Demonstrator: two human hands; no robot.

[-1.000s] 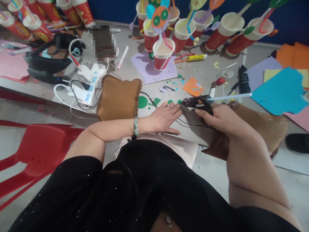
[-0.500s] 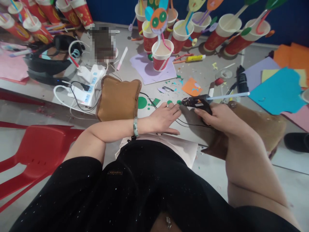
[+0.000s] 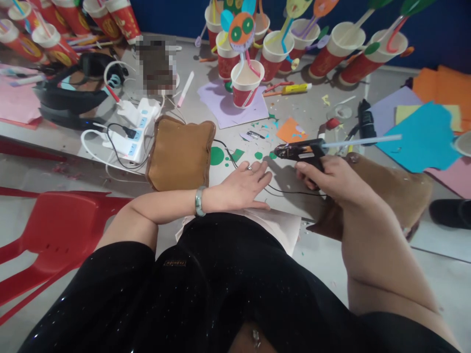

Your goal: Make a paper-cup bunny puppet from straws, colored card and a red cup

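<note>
My right hand point(image 3: 326, 176) is wrapped round the grip of a black hot glue gun point(image 3: 300, 150), whose clear glue stick point(image 3: 364, 141) pokes out at the back. The gun's nozzle points left, at a small green paper circle point(image 3: 273, 155) on the table. Palm down with fingers spread, my left hand point(image 3: 245, 186) rests near the table's front edge and holds nothing. Just beyond its fingers lie another small green circle point(image 3: 258, 155), a green scrap point(image 3: 236, 155) and a large green circle point(image 3: 217, 156).
A paper cup point(image 3: 246, 90) with a decorated paper face stands on purple paper point(image 3: 208, 95), other decorated cups behind it. On the left are a brown pouch-like cushion point(image 3: 180, 157) and a power strip point(image 3: 138, 132). Blue paper point(image 3: 423, 139) lies right. A red chair point(image 3: 66, 220) stands lower left.
My left hand has drawn back slightly left and toward me, uncovering more of the small green circles. The glue gun has shifted slightly, and its glue stick reaches farther right.
</note>
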